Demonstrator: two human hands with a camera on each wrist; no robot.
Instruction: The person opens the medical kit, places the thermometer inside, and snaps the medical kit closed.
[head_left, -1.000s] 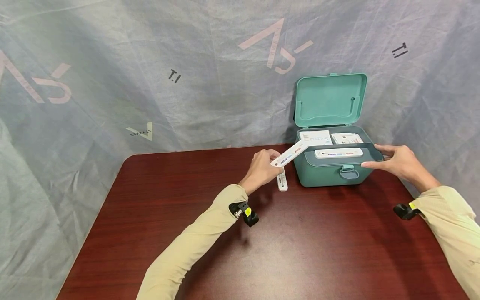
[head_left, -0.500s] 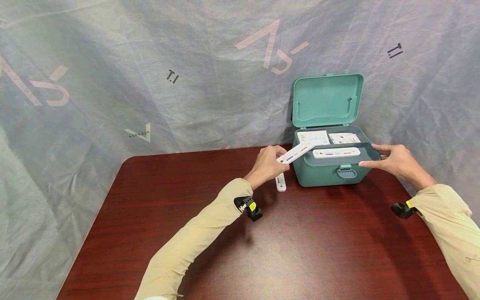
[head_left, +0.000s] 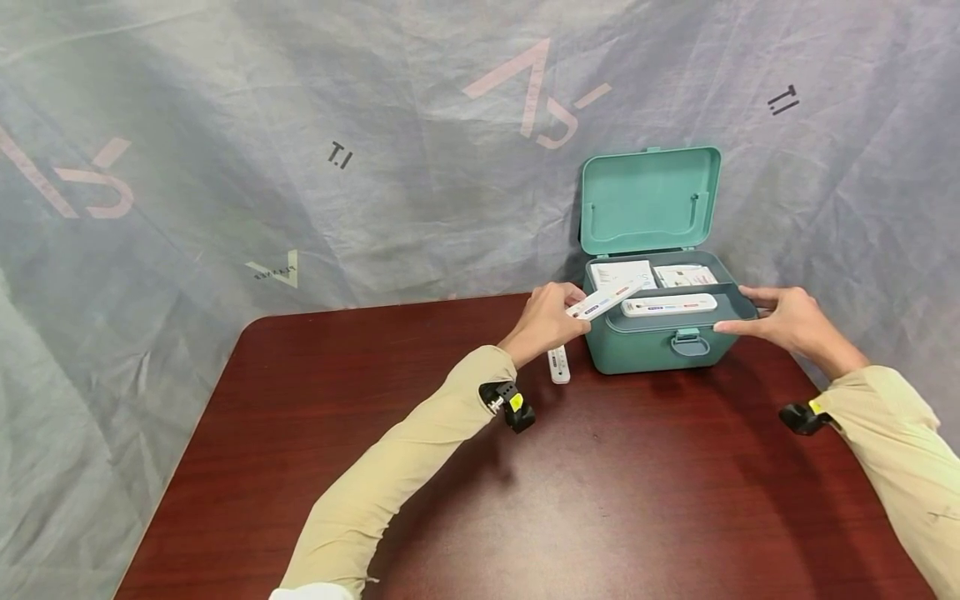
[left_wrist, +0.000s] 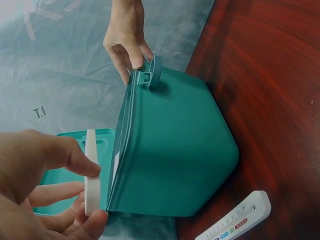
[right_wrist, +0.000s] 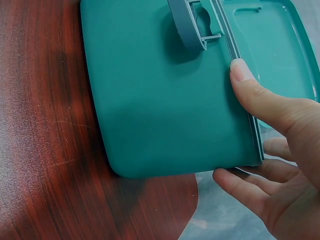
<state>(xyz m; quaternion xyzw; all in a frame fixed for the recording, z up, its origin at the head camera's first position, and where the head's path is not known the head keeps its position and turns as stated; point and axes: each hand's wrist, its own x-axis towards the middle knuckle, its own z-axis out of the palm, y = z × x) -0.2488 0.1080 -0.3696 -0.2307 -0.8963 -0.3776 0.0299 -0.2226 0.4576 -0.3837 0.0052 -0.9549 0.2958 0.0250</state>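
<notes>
My left hand [head_left: 546, 317] pinches a flat white thermometer [head_left: 611, 297] between thumb and fingers. Its far end is over the left part of an open green medicine box [head_left: 645, 354]; in the left wrist view the held thermometer [left_wrist: 92, 172] shows edge-on. With the thumb on the front rim and the fingers at the side, my right hand [head_left: 795, 321] grips the box's right corner. A second thermometer [head_left: 670, 305] lies in the box's front tray. Another thermometer [head_left: 558, 365], with a printed scale and coloured labels, lies on the table left of the box, partly hidden by my left hand.
Behind the tray, the box holds a white carton [head_left: 622, 272] and white printed packets [head_left: 686, 276]. The raised lid [head_left: 651, 200] leans back near the grey cloth backdrop [head_left: 420, 167]. The dark red wooden table [head_left: 600, 483] extends in front.
My left hand has moved right with the thermometer, bringing its far end further over the box. My right hand keeps its grip on the box corner. The view has shifted slightly.
</notes>
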